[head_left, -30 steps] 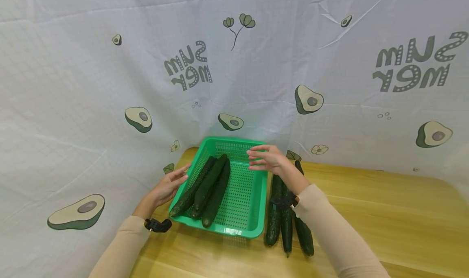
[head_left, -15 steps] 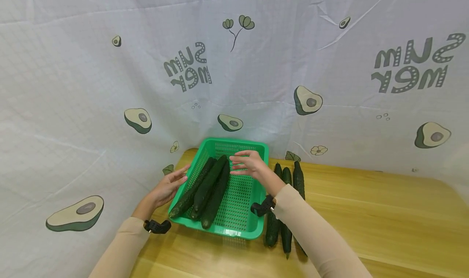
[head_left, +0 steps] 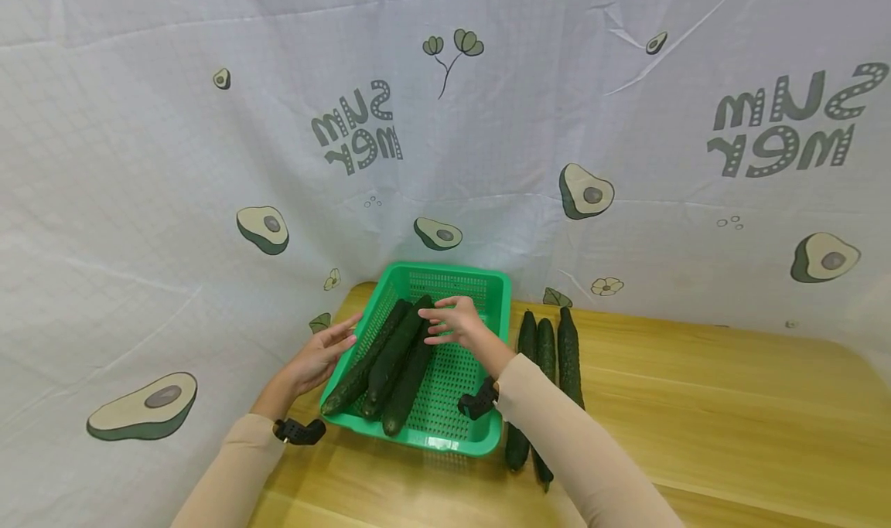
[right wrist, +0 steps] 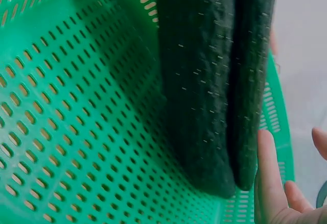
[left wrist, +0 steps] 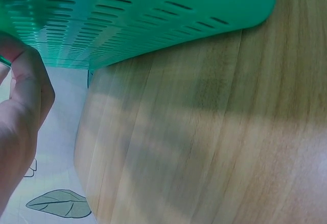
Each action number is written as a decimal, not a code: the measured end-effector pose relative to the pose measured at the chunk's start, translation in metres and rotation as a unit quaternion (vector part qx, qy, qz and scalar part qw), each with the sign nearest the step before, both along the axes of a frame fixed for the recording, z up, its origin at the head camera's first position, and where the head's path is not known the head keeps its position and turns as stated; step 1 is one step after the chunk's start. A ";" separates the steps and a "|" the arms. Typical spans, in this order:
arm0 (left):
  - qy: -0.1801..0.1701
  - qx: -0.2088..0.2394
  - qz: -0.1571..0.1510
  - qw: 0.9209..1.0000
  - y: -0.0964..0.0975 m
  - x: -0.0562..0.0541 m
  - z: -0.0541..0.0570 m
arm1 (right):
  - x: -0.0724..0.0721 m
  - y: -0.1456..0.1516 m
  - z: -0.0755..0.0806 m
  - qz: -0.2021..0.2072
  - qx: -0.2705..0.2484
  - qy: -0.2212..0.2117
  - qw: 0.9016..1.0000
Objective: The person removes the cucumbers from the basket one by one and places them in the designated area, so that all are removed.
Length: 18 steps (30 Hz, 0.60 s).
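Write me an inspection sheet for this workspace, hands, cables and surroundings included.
Surface: wooden table, with visible grain.
Job's things: green basket holding three cucumbers; three loose cucumbers lie to its right, partly hidden by the right arm.
Clutter: nothing seen.
Hands: left hand at the basket's left rim; right hand over the basket near the cucumbers' far ends, holding nothing.
Cables: nothing seen.
Surroundings: white cloth printed with avocados and mirrored "summer" lettering.

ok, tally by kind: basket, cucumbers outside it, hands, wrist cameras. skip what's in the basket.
Basket: 1
Cucumbers outside it: 3
Hands: 2
Wrist cameras: 2
Total: 8
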State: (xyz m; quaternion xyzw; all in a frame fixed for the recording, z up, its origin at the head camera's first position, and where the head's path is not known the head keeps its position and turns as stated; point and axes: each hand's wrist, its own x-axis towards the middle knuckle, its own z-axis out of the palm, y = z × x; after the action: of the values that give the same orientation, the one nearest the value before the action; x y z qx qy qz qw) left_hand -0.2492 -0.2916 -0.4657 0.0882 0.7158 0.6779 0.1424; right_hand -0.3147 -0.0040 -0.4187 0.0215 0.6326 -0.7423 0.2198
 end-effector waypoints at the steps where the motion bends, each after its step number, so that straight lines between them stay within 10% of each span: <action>1: 0.000 -0.001 0.001 1.000 0.000 0.000 0.000 | 0.001 -0.001 -0.002 0.001 0.001 0.000 1.000; 18: -0.004 0.000 -0.004 1.000 0.000 0.000 -0.002 | 0.011 -0.027 -0.010 0.006 0.038 -0.001 0.999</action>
State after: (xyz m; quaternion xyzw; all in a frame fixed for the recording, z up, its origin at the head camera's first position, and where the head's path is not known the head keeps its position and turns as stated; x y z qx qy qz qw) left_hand -0.2491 -0.2912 -0.4682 0.0882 0.7151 0.6775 0.1479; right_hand -0.3037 -0.0305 -0.4286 0.0270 0.6600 -0.7166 0.2240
